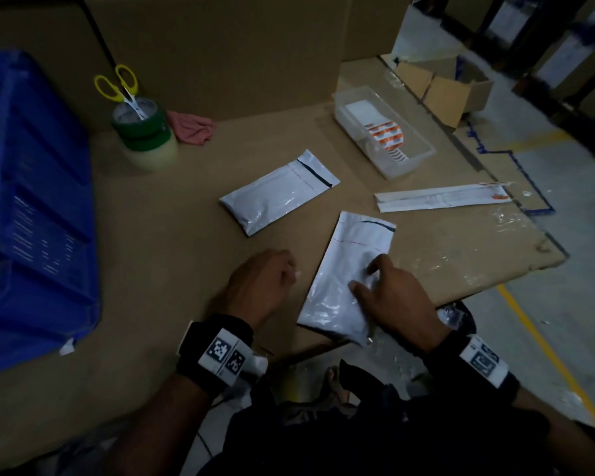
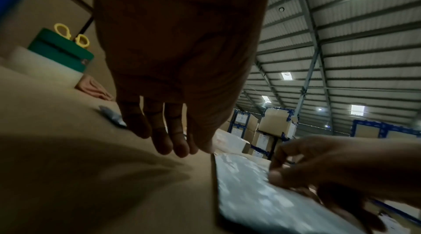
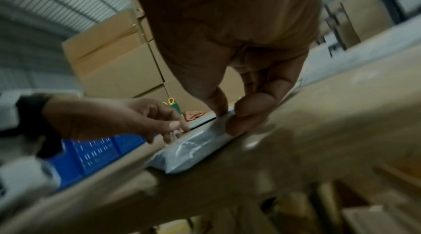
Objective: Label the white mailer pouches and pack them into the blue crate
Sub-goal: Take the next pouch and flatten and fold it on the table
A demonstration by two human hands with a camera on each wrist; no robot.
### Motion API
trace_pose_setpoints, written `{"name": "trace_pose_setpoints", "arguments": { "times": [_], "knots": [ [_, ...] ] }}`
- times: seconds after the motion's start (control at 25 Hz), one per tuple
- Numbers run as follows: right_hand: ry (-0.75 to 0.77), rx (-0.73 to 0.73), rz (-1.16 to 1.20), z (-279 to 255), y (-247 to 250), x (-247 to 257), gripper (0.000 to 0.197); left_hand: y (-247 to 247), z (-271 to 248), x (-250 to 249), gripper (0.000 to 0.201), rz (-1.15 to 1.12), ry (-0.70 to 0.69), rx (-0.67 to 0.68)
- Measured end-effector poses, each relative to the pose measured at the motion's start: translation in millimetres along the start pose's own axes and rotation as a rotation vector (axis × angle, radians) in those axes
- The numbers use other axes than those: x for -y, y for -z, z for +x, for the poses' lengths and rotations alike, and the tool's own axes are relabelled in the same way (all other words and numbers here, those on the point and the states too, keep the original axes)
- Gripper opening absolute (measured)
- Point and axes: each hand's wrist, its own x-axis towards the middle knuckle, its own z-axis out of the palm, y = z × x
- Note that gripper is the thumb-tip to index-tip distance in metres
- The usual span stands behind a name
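Near pouch (image 1: 344, 280), lower centre of the head view: judged light, soft, slippery film; best taken by a long edge, not the glossy face. White, glossy, wrinkled, dark strip at the far end. Right hand (image 1: 389, 304) pinches it at mid-body. Left hand (image 1: 258, 283) just beside it, loosely curled, empty. Second pouch (image 1: 279, 192) at centre; blue crate (image 1: 31, 207) far left.

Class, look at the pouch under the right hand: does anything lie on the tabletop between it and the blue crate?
Only the left hand hovers beside the pouch; otherwise bare cardboard reaches the blue crate.
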Motion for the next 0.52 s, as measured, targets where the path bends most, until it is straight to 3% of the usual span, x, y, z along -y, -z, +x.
{"name": "trace_pose_setpoints", "arguments": {
  "times": [0.08, 0.16, 0.24, 0.32, 0.52],
  "knots": [
    [-0.069, 0.028, 0.117, 2, -5, 5, 0.027, -13, -11, -4, 0.015, -0.109, -0.006, 0.034],
    [-0.021, -0.034, 0.089, 9, -2, 5, 0.014, -24, -14, -5, 0.022, -0.102, -0.029, 0.059],
    [0.220, -0.100, -0.127, 17, 2, -3, 0.029, -29, -13, -5, 0.037, -0.113, -0.017, 0.075],
    [0.424, -0.062, -0.332, 24, -1, -16, 0.043, -29, -11, -4, 0.037, -0.159, 0.022, 0.032],
    [0.341, -0.163, -0.340, 16, -13, -20, 0.041, -28, -7, -1, 0.026, -0.077, -0.010, -0.117]
  ]
}}
